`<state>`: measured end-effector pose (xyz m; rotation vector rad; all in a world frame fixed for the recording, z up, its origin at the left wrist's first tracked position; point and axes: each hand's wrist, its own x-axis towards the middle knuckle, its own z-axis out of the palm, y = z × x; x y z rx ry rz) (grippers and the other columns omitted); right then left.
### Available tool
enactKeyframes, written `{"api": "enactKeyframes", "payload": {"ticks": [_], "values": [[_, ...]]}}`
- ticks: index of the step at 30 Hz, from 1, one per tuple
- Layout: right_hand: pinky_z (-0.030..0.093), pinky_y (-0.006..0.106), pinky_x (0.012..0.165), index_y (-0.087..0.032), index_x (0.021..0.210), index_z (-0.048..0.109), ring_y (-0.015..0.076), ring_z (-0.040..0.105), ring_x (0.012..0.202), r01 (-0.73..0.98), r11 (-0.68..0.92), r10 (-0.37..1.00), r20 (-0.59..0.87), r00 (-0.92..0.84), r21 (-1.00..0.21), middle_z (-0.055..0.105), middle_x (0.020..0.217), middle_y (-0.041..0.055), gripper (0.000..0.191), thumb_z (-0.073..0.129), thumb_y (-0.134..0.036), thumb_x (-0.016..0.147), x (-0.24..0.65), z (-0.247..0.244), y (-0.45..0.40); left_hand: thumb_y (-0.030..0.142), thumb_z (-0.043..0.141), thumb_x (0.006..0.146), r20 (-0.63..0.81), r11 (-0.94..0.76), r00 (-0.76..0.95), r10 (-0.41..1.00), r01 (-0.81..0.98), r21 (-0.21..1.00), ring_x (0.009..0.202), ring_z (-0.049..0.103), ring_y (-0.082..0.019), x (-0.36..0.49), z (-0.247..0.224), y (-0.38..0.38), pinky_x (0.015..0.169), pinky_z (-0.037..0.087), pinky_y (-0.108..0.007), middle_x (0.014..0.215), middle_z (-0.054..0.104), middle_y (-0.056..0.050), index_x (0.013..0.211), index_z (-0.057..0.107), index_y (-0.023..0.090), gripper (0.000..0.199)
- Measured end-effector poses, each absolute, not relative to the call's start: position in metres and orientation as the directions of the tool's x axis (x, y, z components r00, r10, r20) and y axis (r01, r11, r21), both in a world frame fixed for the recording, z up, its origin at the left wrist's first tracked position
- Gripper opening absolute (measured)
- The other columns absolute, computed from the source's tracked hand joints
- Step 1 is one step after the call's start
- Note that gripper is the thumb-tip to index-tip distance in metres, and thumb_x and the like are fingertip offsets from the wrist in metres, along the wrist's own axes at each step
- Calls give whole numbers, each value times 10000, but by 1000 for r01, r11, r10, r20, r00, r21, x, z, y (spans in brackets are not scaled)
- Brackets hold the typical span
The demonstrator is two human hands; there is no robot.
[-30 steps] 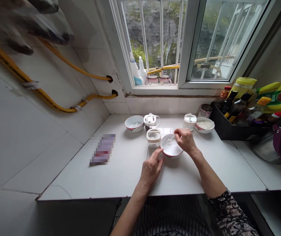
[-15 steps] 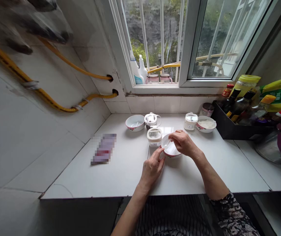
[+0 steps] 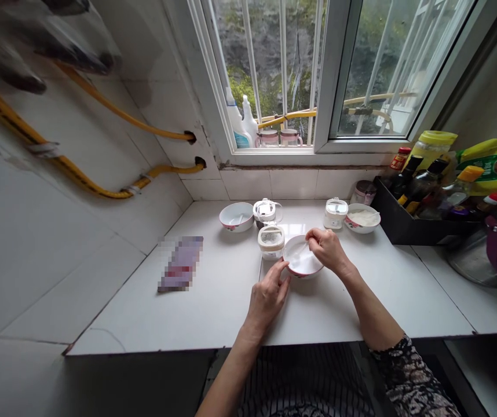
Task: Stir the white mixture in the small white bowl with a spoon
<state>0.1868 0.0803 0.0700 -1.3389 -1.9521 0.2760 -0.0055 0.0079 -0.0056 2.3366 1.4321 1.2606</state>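
My right hand (image 3: 330, 252) is closed in a pinch on a small pale spoon (image 3: 303, 250), whose end dips into a white bowl (image 3: 308, 274) with a red rim. Whatever is in the bowl looks white, and I cannot make out what it is. Fingers of my left hand (image 3: 267, 294) grip the near left side of the bowl. Just left of it stands a lidded seasoning jar (image 3: 271, 244) with a clear top. Behind that jar is a second jar (image 3: 266, 211) with its lid raised. Another white bowl (image 3: 231, 221), with a spoon inside, sits farther left.
Toward the back right are a lidded jar (image 3: 335, 214) and a bowl of white food (image 3: 362, 226). A black box (image 3: 398, 223) of bottles and a metal pot (image 3: 477, 260) stand at the right. A blurred purple packet (image 3: 182, 263) lies on the left of the white counter (image 3: 144, 324).
My right hand has shifted slightly right and the spoon has moved with it across the bowl. My left hand stays on the bowl's side. The whole view has drifted a little.
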Motion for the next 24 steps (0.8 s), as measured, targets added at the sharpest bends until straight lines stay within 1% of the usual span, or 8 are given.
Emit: {"api": "enactKeyframes", "payload": {"ticks": [2, 4, 8, 11, 16, 20, 24], "values": [[405, 274, 693, -212, 702, 647, 148, 553, 559, 710, 393, 888, 443, -127, -584, 644, 590, -5, 233, 449, -115, 774, 191, 71, 82, 119, 560, 911, 586, -544, 205, 784, 682, 489, 802, 734, -161, -6, -6, 8, 713, 583, -241, 1132, 726, -66, 1287, 527, 228, 393], [400, 276, 689, -209, 696, 651, 148, 550, 557, 712, 379, 890, 445, -104, -591, 640, 585, 1, 229, 450, -123, 766, 193, 72, 83, 118, 562, 909, 590, -545, 204, 781, 683, 486, 809, 734, -163, -6, -6, 8, 717, 582, -241, 1142, 724, -69, 1285, 527, 227, 393], [395, 279, 696, -211, 675, 648, 148, 537, 553, 730, 386, 883, 455, -115, -565, 644, 583, 7, 227, 454, -137, 766, 194, 72, 84, 123, 559, 915, 589, -545, 205, 781, 685, 484, 815, 735, -165, -6, -6, 8, 723, 581, -243, 1158, 719, -74, 1282, 526, 228, 383], [384, 272, 671, -215, 676, 652, 149, 535, 552, 729, 369, 893, 437, -107, -576, 643, 583, 5, 232, 451, -144, 767, 193, 71, 84, 124, 560, 915, 584, -541, 204, 786, 684, 489, 815, 734, -166, -5, -6, 8, 724, 581, -244, 1139, 724, -69, 1286, 525, 229, 387], [384, 282, 676, -211, 698, 669, 161, 552, 573, 725, 350, 912, 391, -120, -593, 654, 607, 15, 240, 447, -150, 764, 187, 71, 81, 120, 557, 910, 579, -536, 200, 790, 684, 495, 828, 735, -168, -5, -5, 7, 717, 584, -246, 1162, 720, -68, 1289, 527, 237, 398], [392, 272, 635, -215, 665, 654, 157, 554, 562, 663, 306, 940, 327, -98, -683, 629, 560, -3, 216, 454, -155, 722, 185, 69, 81, 114, 558, 908, 577, -536, 202, 792, 683, 496, 803, 736, -167, -5, -5, 7, 713, 589, -253, 1133, 728, -66, 1290, 526, 235, 401], [420, 257, 618, -216, 640, 639, 149, 556, 564, 501, 211, 972, 235, -16, -839, 620, 516, -21, 192, 452, -184, 666, 190, 67, 86, 115, 559, 909, 580, -537, 203, 789, 685, 492, 790, 734, -163, -5, -5, 8, 718, 591, -256, 1169, 718, -72, 1290, 523, 236, 401]]}}
